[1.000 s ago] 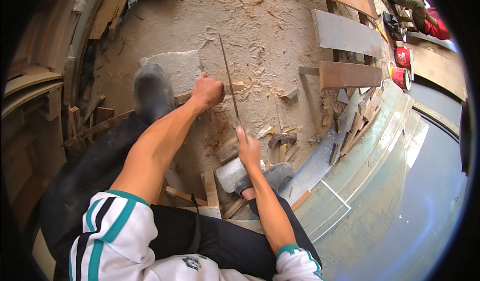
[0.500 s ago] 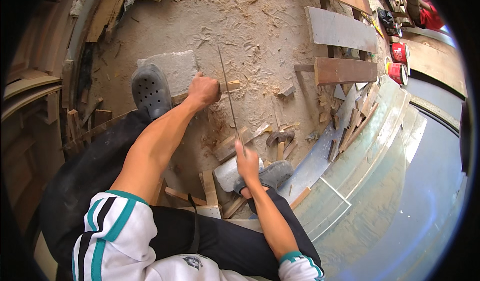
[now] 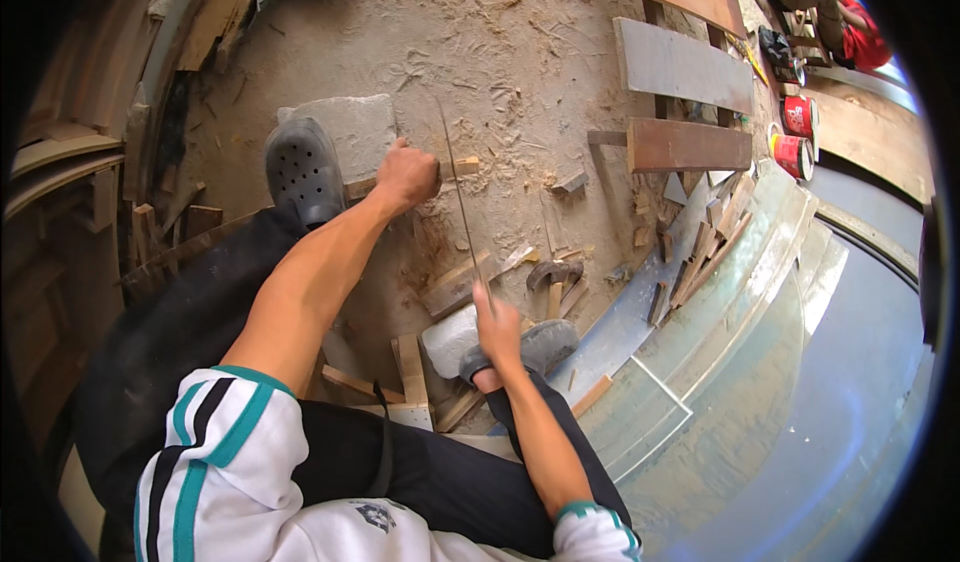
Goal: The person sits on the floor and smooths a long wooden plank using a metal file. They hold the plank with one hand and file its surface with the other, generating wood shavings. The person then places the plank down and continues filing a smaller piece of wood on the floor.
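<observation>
My left hand [image 3: 408, 177] is closed around a narrow wooden strip [image 3: 462, 166], pressing it down beside a pale stone block [image 3: 362, 130]. The strip's end pokes out to the right of my fist. In my right hand [image 3: 497, 332], slightly blurred, is the handle end of a thin handsaw [image 3: 460, 197]. Its long blade points away from me and crosses close to the strip's protruding end; whether it touches the wood I cannot tell. A grey clog [image 3: 303, 170] on my left foot stands against the block. The other clog [image 3: 545, 347] is beside my right hand.
Wood offcuts [image 3: 455, 287] and a second white block [image 3: 450, 340] lie near my right foot. Slatted boards [image 3: 690, 145] and red cans [image 3: 793, 155] stand at the right, above a large glassy sheet [image 3: 720, 362]. Another person [image 3: 850, 27] is at the far right.
The saw has slid slightly back toward me in my right hand. My left hand still grips the wooden strip in the same place. The whole view has shifted a little.
</observation>
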Demonstrator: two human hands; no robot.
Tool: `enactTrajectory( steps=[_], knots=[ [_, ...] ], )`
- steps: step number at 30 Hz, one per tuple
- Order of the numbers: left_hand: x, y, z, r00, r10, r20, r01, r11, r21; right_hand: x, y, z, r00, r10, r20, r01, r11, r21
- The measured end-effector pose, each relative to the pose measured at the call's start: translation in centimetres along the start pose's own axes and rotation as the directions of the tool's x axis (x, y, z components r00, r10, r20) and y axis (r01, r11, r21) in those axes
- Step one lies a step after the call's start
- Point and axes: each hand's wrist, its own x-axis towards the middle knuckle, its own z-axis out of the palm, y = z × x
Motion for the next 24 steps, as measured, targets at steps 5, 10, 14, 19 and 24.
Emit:
enactTrajectory(
  steps=[5,10,14,19,24],
  knots=[
    [0.4,-0.1,-0.4,1.000,0.020,-0.002,-0.020,1.000,0.022,1.7,0.4,2.9,0.995,-0.062,-0.076,0.068,0.994,0.089],
    [-0.3,-0.2,0.0,1.000,-0.017,0.007,0.017,1.000,-0.001,1.2,0.3,0.7,0.999,-0.037,0.012,0.036,0.996,0.087],
    [0.2,0.4,-0.5,1.000,0.002,-0.006,-0.002,1.000,0.011,5.3,-3.6,3.0,0.985,-0.106,-0.138,0.116,0.991,0.072],
    [-0.9,0.0,0.5,0.999,-0.036,0.023,0.036,0.999,-0.024,-1.3,2.4,0.4,0.997,-0.074,-0.015,0.074,0.997,0.003],
    [0.1,0.2,-0.2,0.999,0.030,-0.014,-0.030,0.999,-0.012,5.5,-1.2,3.7,0.988,-0.088,-0.129,0.085,0.996,-0.024]
  ],
)
